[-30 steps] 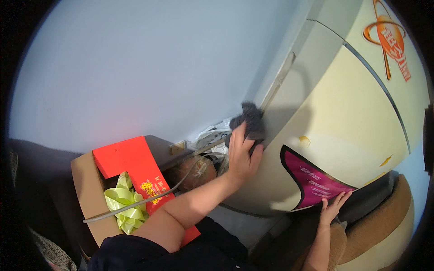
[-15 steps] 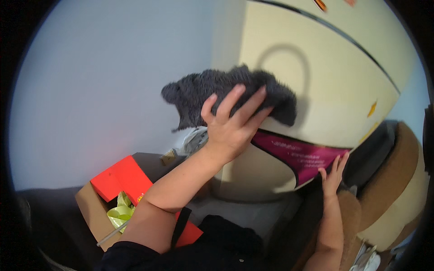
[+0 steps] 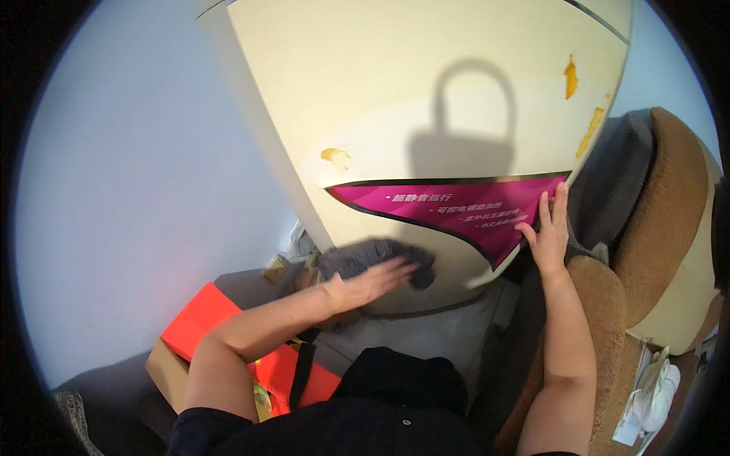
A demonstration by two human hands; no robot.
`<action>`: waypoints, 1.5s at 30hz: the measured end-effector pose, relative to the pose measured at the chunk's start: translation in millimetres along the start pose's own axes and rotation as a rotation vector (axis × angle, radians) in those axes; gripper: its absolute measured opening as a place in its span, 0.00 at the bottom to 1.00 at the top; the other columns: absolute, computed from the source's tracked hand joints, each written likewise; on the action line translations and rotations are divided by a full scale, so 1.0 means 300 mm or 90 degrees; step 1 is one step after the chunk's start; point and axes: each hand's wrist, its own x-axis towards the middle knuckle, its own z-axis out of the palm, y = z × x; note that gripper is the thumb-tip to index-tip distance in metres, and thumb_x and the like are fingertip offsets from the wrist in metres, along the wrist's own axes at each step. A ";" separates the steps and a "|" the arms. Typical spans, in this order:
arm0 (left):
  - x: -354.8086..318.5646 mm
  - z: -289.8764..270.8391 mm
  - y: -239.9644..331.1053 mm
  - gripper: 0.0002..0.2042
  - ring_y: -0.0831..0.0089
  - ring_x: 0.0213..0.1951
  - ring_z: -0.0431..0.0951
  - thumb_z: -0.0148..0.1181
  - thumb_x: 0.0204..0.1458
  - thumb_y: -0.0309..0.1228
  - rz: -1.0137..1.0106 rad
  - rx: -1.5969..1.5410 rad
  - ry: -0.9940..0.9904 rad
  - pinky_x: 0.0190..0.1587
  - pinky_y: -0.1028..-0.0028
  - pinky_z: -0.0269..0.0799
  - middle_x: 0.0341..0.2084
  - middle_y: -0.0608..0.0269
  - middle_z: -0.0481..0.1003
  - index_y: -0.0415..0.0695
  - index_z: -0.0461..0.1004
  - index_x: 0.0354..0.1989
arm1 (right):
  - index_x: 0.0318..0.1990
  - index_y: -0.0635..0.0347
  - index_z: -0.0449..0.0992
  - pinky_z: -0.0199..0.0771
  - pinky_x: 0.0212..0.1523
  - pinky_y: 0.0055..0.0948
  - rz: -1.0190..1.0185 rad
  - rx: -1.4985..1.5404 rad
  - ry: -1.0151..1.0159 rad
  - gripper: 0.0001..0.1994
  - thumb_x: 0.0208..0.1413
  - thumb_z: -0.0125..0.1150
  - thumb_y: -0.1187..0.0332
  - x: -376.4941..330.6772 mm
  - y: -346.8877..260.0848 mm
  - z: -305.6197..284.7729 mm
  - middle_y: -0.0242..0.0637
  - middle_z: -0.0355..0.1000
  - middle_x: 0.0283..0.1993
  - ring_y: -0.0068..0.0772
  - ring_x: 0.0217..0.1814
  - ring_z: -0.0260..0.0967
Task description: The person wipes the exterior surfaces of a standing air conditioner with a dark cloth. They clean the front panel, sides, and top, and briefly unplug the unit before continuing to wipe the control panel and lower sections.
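My left hand (image 3: 372,283) holds a dark grey fluffy cloth (image 3: 365,257) against the low front of a tall cream appliance (image 3: 365,83). Its fingers are stretched over the cloth and slightly blurred by motion. A magenta panel (image 3: 449,205) with white print and a black border lies just above the cloth. At that panel's right corner rests my right hand (image 3: 549,232), fingers extended and thumb apart, touching the appliance's edge and gripping nothing.
Brown sofa cushions (image 3: 661,220) stand close on the right. A red and brown cardboard box (image 3: 201,315) is at the lower left, near a wall socket (image 3: 275,269). White plastic bags (image 3: 654,395) lie at the lower right. Orange peeled patches (image 3: 571,77) mark the appliance.
My left hand has brought the cloth down from higher up to the appliance's lower front. The view has shifted, showing more of the front. My right hand stays at the panel's corner.
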 end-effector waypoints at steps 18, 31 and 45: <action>0.328 -0.269 -0.433 0.16 0.63 0.67 0.54 0.54 0.50 0.35 -0.187 -0.036 0.203 0.67 0.51 0.48 0.62 0.69 0.63 0.53 0.77 0.47 | 0.63 0.42 0.63 0.57 0.64 0.47 0.002 0.003 0.014 0.42 0.34 0.74 0.57 0.024 -0.019 -0.063 0.43 0.51 0.70 0.51 0.71 0.48; 0.602 -0.393 -0.651 0.19 0.56 0.67 0.55 0.51 0.51 0.30 -0.264 -0.012 0.288 0.67 0.52 0.49 0.61 0.57 0.63 0.46 0.74 0.53 | 0.61 0.42 0.67 0.56 0.64 0.49 -0.008 0.031 -0.004 0.39 0.35 0.74 0.55 0.037 -0.031 -0.093 0.42 0.49 0.71 0.50 0.71 0.48; 0.477 -0.555 -0.908 0.17 0.60 0.63 0.62 0.58 0.49 0.29 -0.421 0.126 0.392 0.63 0.56 0.57 0.59 0.63 0.67 0.47 0.74 0.50 | 0.64 0.41 0.63 0.53 0.67 0.48 -0.011 0.011 -0.009 0.40 0.38 0.72 0.53 0.028 -0.017 -0.101 0.39 0.45 0.72 0.46 0.74 0.41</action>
